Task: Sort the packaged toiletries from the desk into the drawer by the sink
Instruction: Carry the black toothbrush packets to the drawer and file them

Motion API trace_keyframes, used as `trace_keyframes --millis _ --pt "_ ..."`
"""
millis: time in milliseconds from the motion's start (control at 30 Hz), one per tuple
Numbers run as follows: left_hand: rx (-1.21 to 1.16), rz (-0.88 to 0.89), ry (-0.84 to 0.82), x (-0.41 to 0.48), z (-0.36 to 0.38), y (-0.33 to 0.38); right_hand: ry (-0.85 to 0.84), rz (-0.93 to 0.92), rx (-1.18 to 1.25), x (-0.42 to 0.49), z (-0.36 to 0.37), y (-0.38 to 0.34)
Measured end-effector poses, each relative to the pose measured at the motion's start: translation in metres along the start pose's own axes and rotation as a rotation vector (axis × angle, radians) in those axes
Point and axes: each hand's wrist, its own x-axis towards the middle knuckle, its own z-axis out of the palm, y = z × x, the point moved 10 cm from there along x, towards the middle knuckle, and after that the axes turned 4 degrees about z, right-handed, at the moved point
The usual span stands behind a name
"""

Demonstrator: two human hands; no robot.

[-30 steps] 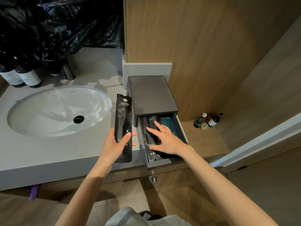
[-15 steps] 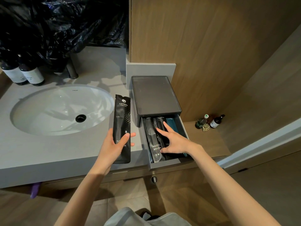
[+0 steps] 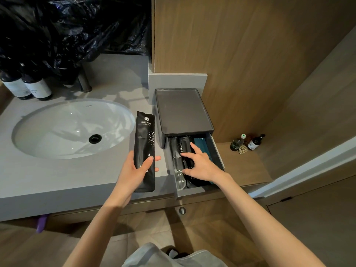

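A black toothbrush packet (image 3: 144,151) is gripped by the left hand (image 3: 134,170), long axis parallel to the drawer (image 3: 217,151) just right; the right hand (image 3: 200,164), fingers spread, presses packets there.

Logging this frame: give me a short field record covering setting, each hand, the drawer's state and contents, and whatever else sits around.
setting: grey vanity counter with oval sink
left hand: holds a black toothbrush packet upright over the counter
right hand: spread flat on packets inside the drawer
drawer: pulled open from a dark organiser box
contents: two black toothbrush packets, one teal packet
nearby: two white-labelled bottles, small bottles on a wooden ledge
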Motion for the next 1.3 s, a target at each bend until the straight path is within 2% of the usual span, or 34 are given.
trace_keyframes --millis 300,500,667,767,1000,1067,1167,1233,1300 --pt "0.004 -0.021 0.007 -0.002 0.004 0.000 0.118 -0.088 0.070 -0.009 -0.005 0.001" --pt "0.002 -0.012 0.012 -0.002 0.002 -0.002 0.125 -0.058 0.163 -0.013 -0.004 0.012" --pt "0.000 -0.010 0.012 0.000 0.003 -0.004 0.089 -0.070 0.135 -0.016 0.000 0.005" --pt "-0.004 -0.011 0.021 0.001 0.004 -0.004 0.038 -0.090 0.037 -0.015 0.009 0.002" --pt "-0.024 0.006 -0.011 0.004 0.016 -0.001 -0.078 -0.038 -0.045 -0.015 0.016 0.000" --pt "-0.043 0.020 -0.030 0.005 0.023 0.003 -0.064 -0.030 0.004 -0.016 0.007 -0.002" --pt "-0.080 0.015 -0.056 0.007 0.035 0.007 0.115 -0.087 0.093 -0.022 -0.024 -0.011" --pt "-0.035 -0.003 -0.081 0.009 0.045 0.004 0.239 -0.108 0.323 -0.032 -0.045 -0.017" --pt "0.009 -0.024 -0.118 0.010 0.057 -0.002 0.272 -0.098 0.627 -0.039 -0.054 -0.018"
